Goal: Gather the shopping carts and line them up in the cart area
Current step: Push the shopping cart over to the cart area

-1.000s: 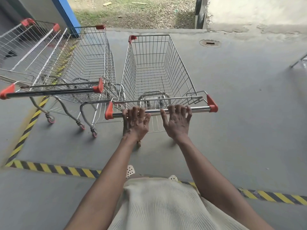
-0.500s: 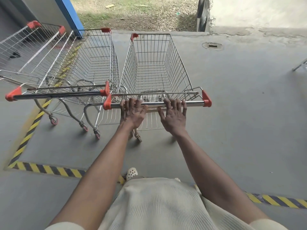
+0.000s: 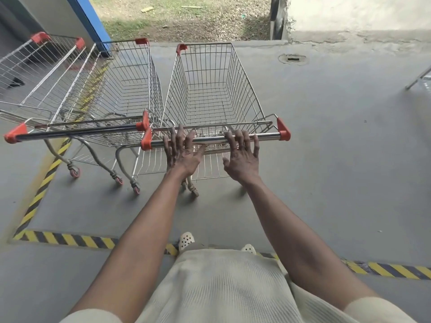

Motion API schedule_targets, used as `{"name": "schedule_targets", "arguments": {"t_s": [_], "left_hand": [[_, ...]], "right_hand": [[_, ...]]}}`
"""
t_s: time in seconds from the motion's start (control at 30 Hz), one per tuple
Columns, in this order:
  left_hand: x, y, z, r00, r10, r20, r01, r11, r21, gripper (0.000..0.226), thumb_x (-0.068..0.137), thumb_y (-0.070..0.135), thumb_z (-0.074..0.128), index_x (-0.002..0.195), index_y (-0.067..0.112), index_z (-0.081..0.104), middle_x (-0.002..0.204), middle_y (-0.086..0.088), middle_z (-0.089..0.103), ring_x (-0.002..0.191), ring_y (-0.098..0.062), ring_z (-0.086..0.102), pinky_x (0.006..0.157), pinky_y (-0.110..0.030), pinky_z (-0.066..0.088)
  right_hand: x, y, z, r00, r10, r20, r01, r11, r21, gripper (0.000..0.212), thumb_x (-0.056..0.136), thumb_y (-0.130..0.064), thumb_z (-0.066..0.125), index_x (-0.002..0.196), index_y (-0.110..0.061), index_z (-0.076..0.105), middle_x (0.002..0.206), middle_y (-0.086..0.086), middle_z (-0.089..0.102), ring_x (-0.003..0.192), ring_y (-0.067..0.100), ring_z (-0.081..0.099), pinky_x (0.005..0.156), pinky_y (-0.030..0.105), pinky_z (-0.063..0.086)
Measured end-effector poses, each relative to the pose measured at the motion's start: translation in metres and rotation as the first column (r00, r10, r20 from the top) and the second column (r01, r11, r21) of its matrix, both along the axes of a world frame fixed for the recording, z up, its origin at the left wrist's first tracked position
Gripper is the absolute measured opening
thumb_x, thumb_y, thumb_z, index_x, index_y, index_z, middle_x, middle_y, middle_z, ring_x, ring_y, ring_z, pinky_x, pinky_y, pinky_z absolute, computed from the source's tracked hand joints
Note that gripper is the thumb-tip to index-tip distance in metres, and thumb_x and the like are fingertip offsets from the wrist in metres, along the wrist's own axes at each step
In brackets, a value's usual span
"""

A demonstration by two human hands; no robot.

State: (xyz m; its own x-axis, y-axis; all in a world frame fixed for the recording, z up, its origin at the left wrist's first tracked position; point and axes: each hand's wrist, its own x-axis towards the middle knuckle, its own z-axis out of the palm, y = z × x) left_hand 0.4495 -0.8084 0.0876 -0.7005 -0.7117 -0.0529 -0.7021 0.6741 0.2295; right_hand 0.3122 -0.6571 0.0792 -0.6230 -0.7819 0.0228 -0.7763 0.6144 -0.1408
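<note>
Since a second ago the wire cart (image 3: 210, 89) has rolled forward. Its handle bar (image 3: 265, 136) now sits almost level with the neighbouring cart's (image 3: 121, 89) handle, and their orange-red plastic end caps (image 3: 146, 142) nearly touch just left of the left hand (image 3: 182, 155). Both hands have loosened. Fingers that were curled over the bar now lie straight and spread, gripping nothing, the left hand's across the shiny metal tube and the right hand's (image 3: 242, 159) tips resting on it. The cart's tapered chrome mesh stretches ahead of the hands. A third cart (image 3: 30, 66) stands further left. Yellow-black striped tape (image 3: 70, 238) crosses the smooth grey floor (image 3: 326, 159) behind the hands.
</note>
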Motion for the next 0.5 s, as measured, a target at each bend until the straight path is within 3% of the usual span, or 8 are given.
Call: {"name": "schedule_targets", "arguments": {"t_s": [0.1, 0.2, 0.33, 0.43, 0.5], "left_hand": [[0.009, 0.013, -0.002, 0.998, -0.021, 0.053, 0.022, 1.000, -0.017, 0.114, 0.086, 0.063, 0.063, 0.160, 0.028, -0.017, 0.161, -0.007, -0.037, 0.148, -0.031, -0.035, 0.117, -0.055, -0.025], [0.017, 0.026, -0.003, 0.999, 0.001, 0.037, -0.002, 1.000, 0.024, 0.129, 0.080, 0.055, 0.073, 0.155, 0.030, -0.028, 0.158, -0.004, -0.043, 0.145, -0.030, -0.040, 0.119, -0.055, -0.021], [0.033, 0.040, -0.002, 1.000, 0.016, -0.021, -0.013, 0.994, 0.110, 0.126, 0.082, 0.052, 0.073, 0.152, 0.039, -0.031, 0.156, 0.007, -0.046, 0.145, -0.023, -0.040, 0.120, -0.048, -0.019], [0.060, 0.047, -0.006, 0.998, 0.040, 0.051, -0.051, 0.965, 0.258, 0.111, 0.088, 0.049, 0.069, 0.157, 0.042, -0.018, 0.156, 0.012, -0.044, 0.149, -0.018, -0.034, 0.123, -0.047, -0.015], [0.088, 0.056, -0.022, 0.988, 0.117, 0.105, -0.150, 0.900, 0.409, 0.099, 0.092, 0.047, 0.065, 0.160, 0.039, -0.008, 0.162, 0.010, -0.034, 0.153, -0.021, -0.025, 0.124, -0.049, -0.010]], "right_hand": [[0.001, 0.006, 0.001, 1.000, -0.009, 0.011, 0.008, 1.000, 0.012, 0.088, 0.094, -0.047, 0.056, 0.163, -0.036, 0.003, 0.171, -0.001, 0.003, 0.158, 0.021, -0.012, 0.123, 0.051, -0.016], [0.010, 0.008, 0.003, 0.994, -0.062, 0.095, 0.067, 0.997, -0.050, 0.093, 0.090, -0.042, 0.058, 0.163, -0.038, 0.001, 0.172, -0.003, -0.005, 0.157, 0.020, -0.018, 0.125, 0.054, -0.005], [0.033, 0.007, 0.000, 0.978, -0.138, 0.153, 0.163, 0.973, -0.164, 0.103, 0.085, -0.036, 0.063, 0.164, -0.033, -0.003, 0.171, -0.002, -0.017, 0.156, 0.022, -0.021, 0.118, 0.055, 0.028], [0.065, 0.004, 0.001, 0.955, -0.146, 0.258, 0.190, 0.969, -0.156, 0.105, 0.087, -0.037, 0.065, 0.163, -0.029, -0.006, 0.168, 0.004, -0.026, 0.156, 0.025, -0.014, 0.115, 0.054, 0.033], [0.087, 0.001, -0.005, 0.925, -0.086, 0.371, 0.120, 0.990, -0.068, 0.089, 0.092, -0.039, 0.062, 0.163, -0.027, 0.009, 0.168, 0.005, -0.026, 0.156, 0.027, -0.002, 0.116, 0.050, 0.032]]}}
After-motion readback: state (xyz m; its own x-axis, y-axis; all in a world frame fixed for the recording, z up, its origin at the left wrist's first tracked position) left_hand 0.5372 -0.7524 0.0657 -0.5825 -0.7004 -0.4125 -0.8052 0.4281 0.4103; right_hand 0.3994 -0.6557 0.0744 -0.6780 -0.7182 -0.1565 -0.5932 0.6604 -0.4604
